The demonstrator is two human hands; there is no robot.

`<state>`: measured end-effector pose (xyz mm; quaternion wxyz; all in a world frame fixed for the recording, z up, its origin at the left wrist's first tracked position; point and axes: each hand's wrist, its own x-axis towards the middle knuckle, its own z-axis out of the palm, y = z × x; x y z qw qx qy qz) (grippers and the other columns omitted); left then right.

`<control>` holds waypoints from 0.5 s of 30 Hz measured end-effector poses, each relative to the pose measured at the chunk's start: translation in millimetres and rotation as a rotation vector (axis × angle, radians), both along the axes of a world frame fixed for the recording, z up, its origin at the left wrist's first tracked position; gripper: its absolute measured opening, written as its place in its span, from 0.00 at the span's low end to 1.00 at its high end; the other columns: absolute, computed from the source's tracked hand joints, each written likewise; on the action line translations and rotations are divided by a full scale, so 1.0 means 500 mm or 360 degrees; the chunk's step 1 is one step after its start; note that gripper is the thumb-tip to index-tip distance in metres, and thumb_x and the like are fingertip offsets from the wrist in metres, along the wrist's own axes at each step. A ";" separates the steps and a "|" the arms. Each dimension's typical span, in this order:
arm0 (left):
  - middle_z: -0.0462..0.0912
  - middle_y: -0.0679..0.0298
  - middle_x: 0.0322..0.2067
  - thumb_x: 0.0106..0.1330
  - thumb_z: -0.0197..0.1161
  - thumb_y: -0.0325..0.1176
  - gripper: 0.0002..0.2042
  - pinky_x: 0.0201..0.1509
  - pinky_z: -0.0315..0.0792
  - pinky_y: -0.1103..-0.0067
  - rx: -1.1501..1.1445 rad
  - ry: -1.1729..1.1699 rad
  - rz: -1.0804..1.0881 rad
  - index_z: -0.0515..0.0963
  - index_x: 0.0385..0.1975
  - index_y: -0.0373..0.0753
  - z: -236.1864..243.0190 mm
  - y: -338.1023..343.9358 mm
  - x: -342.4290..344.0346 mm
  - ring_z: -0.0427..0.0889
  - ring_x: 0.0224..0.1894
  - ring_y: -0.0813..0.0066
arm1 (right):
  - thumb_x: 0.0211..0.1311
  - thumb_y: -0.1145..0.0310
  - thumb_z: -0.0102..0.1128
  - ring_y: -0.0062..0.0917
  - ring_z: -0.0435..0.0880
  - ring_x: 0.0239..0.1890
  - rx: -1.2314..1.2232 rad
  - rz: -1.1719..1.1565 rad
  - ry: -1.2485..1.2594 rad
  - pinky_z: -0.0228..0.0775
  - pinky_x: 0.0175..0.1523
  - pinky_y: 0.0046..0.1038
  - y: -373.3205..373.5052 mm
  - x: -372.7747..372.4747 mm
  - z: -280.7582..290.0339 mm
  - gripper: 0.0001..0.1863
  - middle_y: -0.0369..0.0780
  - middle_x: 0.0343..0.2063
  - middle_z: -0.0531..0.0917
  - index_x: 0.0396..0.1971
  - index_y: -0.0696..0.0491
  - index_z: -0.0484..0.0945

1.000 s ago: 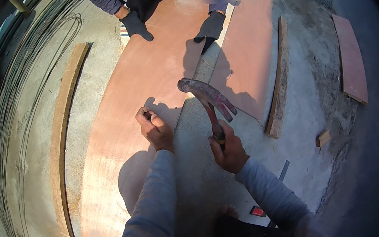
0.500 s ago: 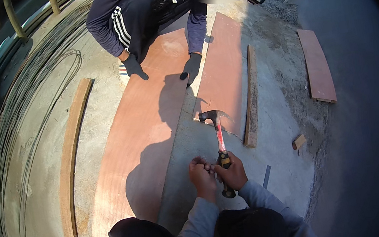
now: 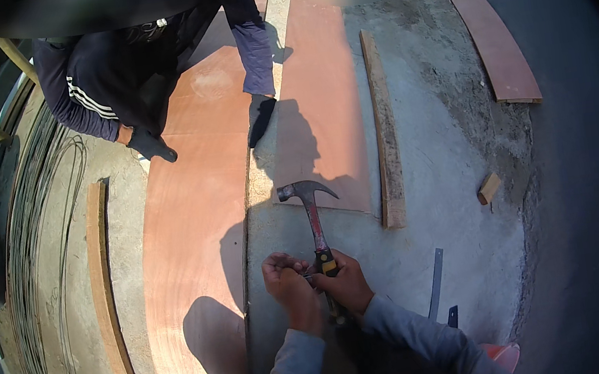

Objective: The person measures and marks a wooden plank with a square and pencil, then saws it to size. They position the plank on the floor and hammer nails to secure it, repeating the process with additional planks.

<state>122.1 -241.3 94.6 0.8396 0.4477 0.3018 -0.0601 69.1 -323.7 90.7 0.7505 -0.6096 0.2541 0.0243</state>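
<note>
My right hand [image 3: 345,284] is wrapped round the grip of a claw hammer [image 3: 315,223], which stands head up with its claw to the right. Close against it, my left hand [image 3: 290,286] has its fingers curled together. A small thin metallic bit shows between the two hands, too small to name. To the left of my hands lies a long reddish plywood sheet [image 3: 190,225]. A co-worker squats at its far part, one dark-gloved hand [image 3: 151,146] on the left edge and the other gloved hand [image 3: 259,120] on the right edge.
A second plywood panel [image 3: 317,93] lies right of the sheet, with a timber batten [image 3: 383,129] beside it. Another batten [image 3: 106,291] and wire coils [image 3: 36,247] lie left. A short panel [image 3: 494,45], wood block [image 3: 490,188] and metal ruler [image 3: 435,283] are right.
My view has shifted, so the co-worker and the sheet appear farther left. My hands and the hammer sit slightly farther left in the picture, still close together. Both gloved hands remain at the sheet.
</note>
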 end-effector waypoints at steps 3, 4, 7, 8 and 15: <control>0.71 0.65 0.28 0.59 0.39 0.13 0.15 0.38 0.77 0.77 0.0243 0.0017 -0.0135 0.70 0.38 0.38 -0.033 -0.014 0.018 0.70 0.28 0.78 | 0.57 0.77 0.67 0.14 0.80 0.33 0.0105 -0.0030 0.0096 0.75 0.40 0.20 -0.018 0.015 -0.034 0.11 0.33 0.31 0.82 0.40 0.57 0.78; 0.71 0.64 0.27 0.59 0.39 0.13 0.15 0.38 0.77 0.77 0.0303 0.0019 -0.0169 0.70 0.38 0.38 -0.040 -0.020 0.028 0.70 0.28 0.78 | 0.57 0.77 0.67 0.13 0.80 0.33 0.0160 -0.0020 0.0051 0.75 0.40 0.20 -0.025 0.022 -0.040 0.11 0.33 0.31 0.82 0.40 0.57 0.78; 0.72 0.63 0.27 0.59 0.39 0.14 0.14 0.35 0.76 0.78 0.0353 0.0055 -0.0274 0.70 0.38 0.36 -0.053 -0.038 0.065 0.73 0.27 0.77 | 0.58 0.76 0.67 0.14 0.80 0.33 0.0242 -0.0089 0.0138 0.75 0.39 0.21 -0.044 0.054 -0.051 0.11 0.34 0.32 0.83 0.41 0.57 0.78; 0.72 0.63 0.28 0.59 0.39 0.14 0.13 0.33 0.76 0.78 0.0366 0.0061 -0.0293 0.70 0.38 0.35 -0.058 -0.044 0.077 0.74 0.27 0.77 | 0.58 0.76 0.67 0.14 0.80 0.33 0.0257 -0.0090 0.0117 0.75 0.39 0.21 -0.048 0.066 -0.054 0.11 0.34 0.32 0.83 0.40 0.57 0.78; 0.75 0.62 0.28 0.62 0.44 0.19 0.09 0.32 0.72 0.78 0.0729 0.0015 -0.0381 0.73 0.35 0.34 -0.131 -0.088 0.129 0.74 0.27 0.76 | 0.55 0.75 0.68 0.15 0.81 0.33 0.0044 -0.0310 0.0030 0.76 0.38 0.22 -0.076 0.136 -0.088 0.11 0.35 0.31 0.83 0.37 0.57 0.77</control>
